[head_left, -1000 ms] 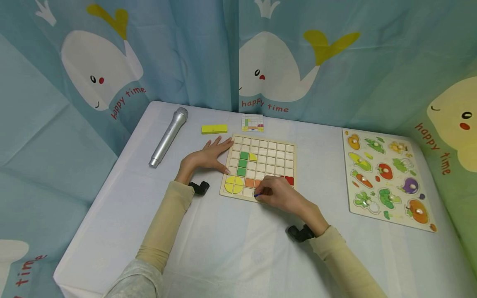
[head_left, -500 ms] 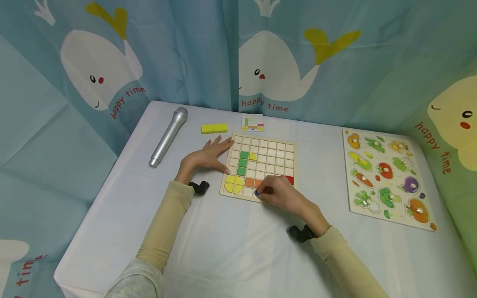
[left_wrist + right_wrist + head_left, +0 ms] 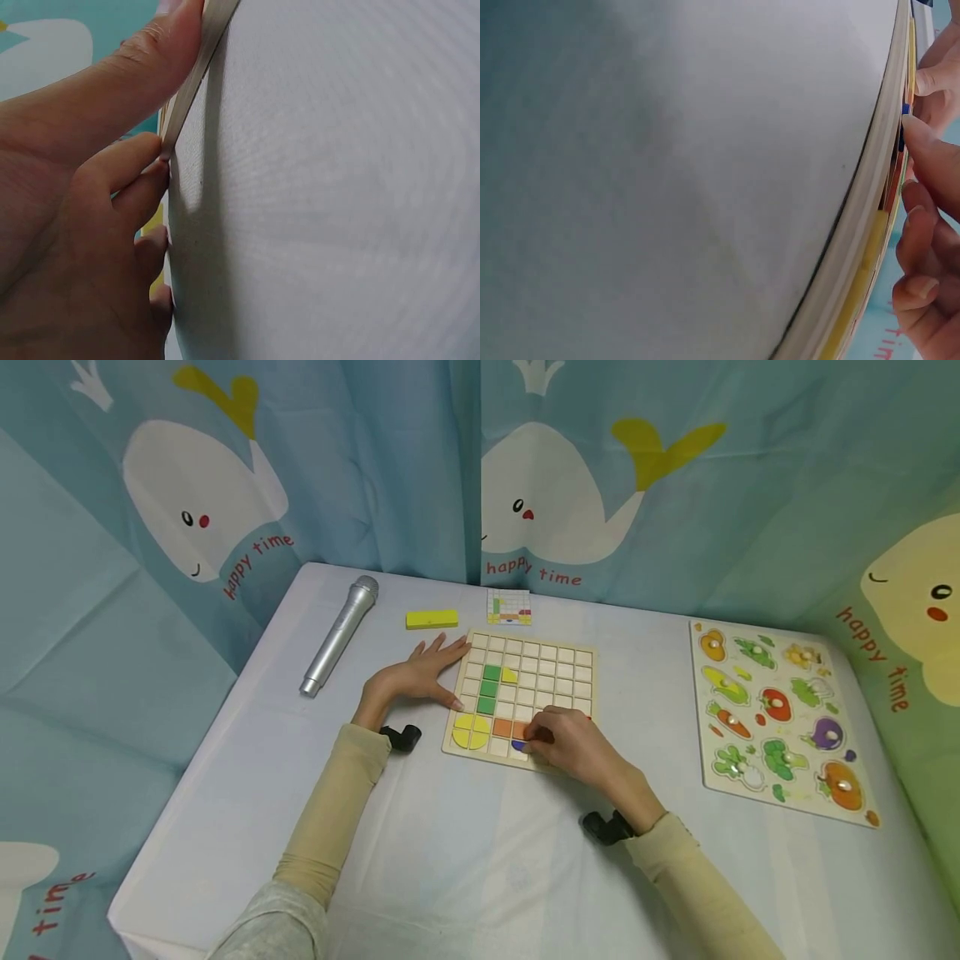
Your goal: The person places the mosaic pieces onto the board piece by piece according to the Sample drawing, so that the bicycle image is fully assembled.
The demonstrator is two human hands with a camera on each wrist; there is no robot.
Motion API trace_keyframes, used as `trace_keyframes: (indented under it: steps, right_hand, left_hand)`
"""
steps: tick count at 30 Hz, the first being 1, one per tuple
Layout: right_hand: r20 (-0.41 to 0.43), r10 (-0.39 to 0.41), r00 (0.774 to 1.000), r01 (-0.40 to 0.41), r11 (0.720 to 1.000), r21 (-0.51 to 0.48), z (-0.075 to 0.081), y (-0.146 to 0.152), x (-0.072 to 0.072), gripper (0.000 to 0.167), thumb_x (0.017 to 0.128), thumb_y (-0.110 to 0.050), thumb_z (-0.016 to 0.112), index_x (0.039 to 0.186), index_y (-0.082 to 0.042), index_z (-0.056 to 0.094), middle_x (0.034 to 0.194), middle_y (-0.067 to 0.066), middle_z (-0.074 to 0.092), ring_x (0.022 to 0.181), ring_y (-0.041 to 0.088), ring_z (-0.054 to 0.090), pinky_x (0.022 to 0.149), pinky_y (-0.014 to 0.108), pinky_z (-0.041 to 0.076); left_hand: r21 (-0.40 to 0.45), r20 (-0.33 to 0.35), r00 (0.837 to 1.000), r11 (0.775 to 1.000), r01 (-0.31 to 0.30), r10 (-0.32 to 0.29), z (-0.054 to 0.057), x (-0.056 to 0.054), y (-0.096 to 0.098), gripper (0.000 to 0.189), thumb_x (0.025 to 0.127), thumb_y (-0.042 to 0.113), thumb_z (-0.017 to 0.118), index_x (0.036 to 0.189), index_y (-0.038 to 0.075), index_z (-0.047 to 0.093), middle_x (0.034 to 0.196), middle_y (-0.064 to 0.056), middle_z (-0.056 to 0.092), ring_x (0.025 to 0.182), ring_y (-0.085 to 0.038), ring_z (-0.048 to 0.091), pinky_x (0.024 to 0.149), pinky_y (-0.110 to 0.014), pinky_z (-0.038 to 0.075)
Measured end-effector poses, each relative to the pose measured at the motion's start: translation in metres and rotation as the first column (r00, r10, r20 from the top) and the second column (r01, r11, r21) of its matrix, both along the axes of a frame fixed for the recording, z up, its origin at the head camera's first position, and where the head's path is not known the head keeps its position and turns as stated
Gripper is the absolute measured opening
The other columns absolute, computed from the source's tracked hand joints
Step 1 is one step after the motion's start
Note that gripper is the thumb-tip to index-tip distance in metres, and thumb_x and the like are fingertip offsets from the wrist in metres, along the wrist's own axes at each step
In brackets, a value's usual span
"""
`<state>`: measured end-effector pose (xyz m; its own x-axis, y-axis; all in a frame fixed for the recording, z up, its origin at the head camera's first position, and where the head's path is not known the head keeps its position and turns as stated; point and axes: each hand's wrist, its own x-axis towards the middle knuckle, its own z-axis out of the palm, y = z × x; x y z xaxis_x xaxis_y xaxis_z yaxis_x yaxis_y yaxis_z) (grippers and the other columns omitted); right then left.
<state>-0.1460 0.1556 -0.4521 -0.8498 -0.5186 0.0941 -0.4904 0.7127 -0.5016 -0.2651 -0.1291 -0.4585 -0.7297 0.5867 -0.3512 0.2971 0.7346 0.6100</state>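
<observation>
A square wooden grid board (image 3: pixel 551 650) lies on the table. It bears a column of green tiles (image 3: pixel 488 688), a yellow quarter-round tile (image 3: pixel 508 676), a circle of yellow tiles (image 3: pixel 471 732) and orange tiles (image 3: pixel 500 727). My left hand (image 3: pixel 415 680) rests at the board's left edge, thumb and fingers spread along it. In the left wrist view the thumb (image 3: pixel 161 56) lies against the wooden rim. Over the near rows, my right hand (image 3: pixel 566 739) has its fingers curled, and its thumb touches a blue half-round tile (image 3: pixel 518 746) in the bottom row. The hand hides tiles at the right.
Behind the board are a small pattern card (image 3: pixel 509 607) and a yellow block (image 3: pixel 431 620). A silver microphone (image 3: pixel 339 637) lies at the left. To the right is a vegetable knob puzzle (image 3: pixel 783 718). Curtains (image 3: pixel 420 485) stand behind the table.
The blue tile has gone from tilted in my right fingers to flat in the bottom row. My right hand has shifted slightly right and now covers the red tile. My left hand stays put.
</observation>
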Motion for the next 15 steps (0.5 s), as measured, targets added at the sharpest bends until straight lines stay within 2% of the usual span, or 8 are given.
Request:
trace_keyframes:
  steps: [6, 11, 15]
  right_hand:
    - [-0.032, 0.003, 0.999, -0.004, 0.999, -0.051, 0.003, 0.008, 0.000, 0.009, 0.084, -0.008, 0.084, 0.088, -0.009, 0.076, 0.085, -0.002, 0.072, 0.073, 0.009, 0.062, 0.065, 0.027, 0.054]
    - [-0.093, -0.058, 0.994, 0.053, 0.997, -0.057, 0.006, 0.023, -0.003, 0.008, 0.085, -0.004, 0.082, 0.090, -0.006, 0.076, 0.087, 0.003, 0.073, 0.078, 0.015, 0.064, 0.068, 0.034, 0.057]
    - [-0.159, -0.102, 0.982, 0.096, 0.994, -0.044, 0.007, 0.035, -0.004, 0.008, 0.086, -0.001, 0.080, 0.092, -0.002, 0.076, 0.091, 0.009, 0.072, 0.083, 0.024, 0.063, 0.070, 0.041, 0.057]
  left_hand:
    - [-0.007, -0.001, 1.000, 1.000, -0.015, 0.015, 0.002, 0.001, -0.001, 0.115, 0.082, 0.036, 0.088, 0.167, 0.017, 0.013, 0.175, 0.001, 0.003, 0.160, -0.026, -0.014, 0.129, -0.047, -0.012]
    - [-0.015, -0.009, 1.000, 1.000, -0.020, 0.019, 0.006, 0.001, 0.002, 0.114, 0.082, 0.036, 0.087, 0.167, 0.017, 0.013, 0.175, 0.001, 0.005, 0.161, -0.025, -0.013, 0.130, -0.047, -0.011]
    - [-0.016, -0.019, 0.999, 0.999, -0.031, 0.031, 0.007, 0.002, 0.003, 0.106, 0.087, 0.040, 0.082, 0.167, 0.017, 0.017, 0.174, 0.001, 0.009, 0.161, -0.026, -0.008, 0.130, -0.046, -0.009]
